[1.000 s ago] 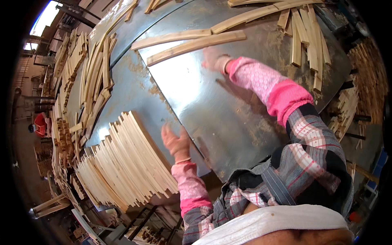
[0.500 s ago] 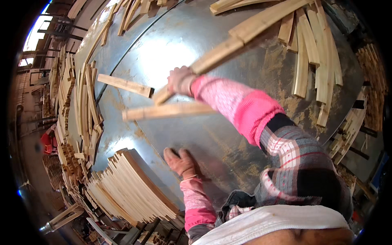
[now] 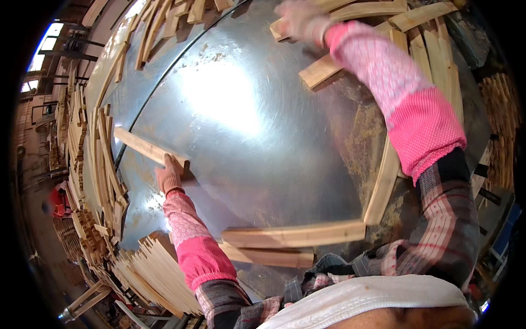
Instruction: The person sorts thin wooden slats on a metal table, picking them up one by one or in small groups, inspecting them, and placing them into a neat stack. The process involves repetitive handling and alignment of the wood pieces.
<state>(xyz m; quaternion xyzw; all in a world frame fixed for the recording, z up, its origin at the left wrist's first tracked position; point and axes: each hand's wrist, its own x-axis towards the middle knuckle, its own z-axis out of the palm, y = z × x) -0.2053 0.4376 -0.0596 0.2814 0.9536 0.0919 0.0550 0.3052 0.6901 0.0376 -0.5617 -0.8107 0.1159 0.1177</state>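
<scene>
My left hand (image 3: 169,176), in a pink glove and sleeve, rests on the near end of a short wooden slat (image 3: 147,147) lying on the shiny metal table (image 3: 235,120). My right hand (image 3: 300,20) reaches to the far edge and lies blurred on a pile of wooden slats (image 3: 350,12) there; whether it grips one is unclear. Two long slats (image 3: 293,236) lie side by side on the table just in front of my body. Another slat (image 3: 383,181) stands along the right, partly under my right arm.
A fanned stack of thin slats (image 3: 156,271) lies at the lower left edge. Loose slats (image 3: 101,159) are heaped along the left rim, more slats (image 3: 433,60) on the right. Further bundles (image 3: 501,126) stand beyond the table at far right.
My right hand has moved from the table's middle out to the far pile. My left hand has moved left onto the short slat. Two long slats now lie near my body.
</scene>
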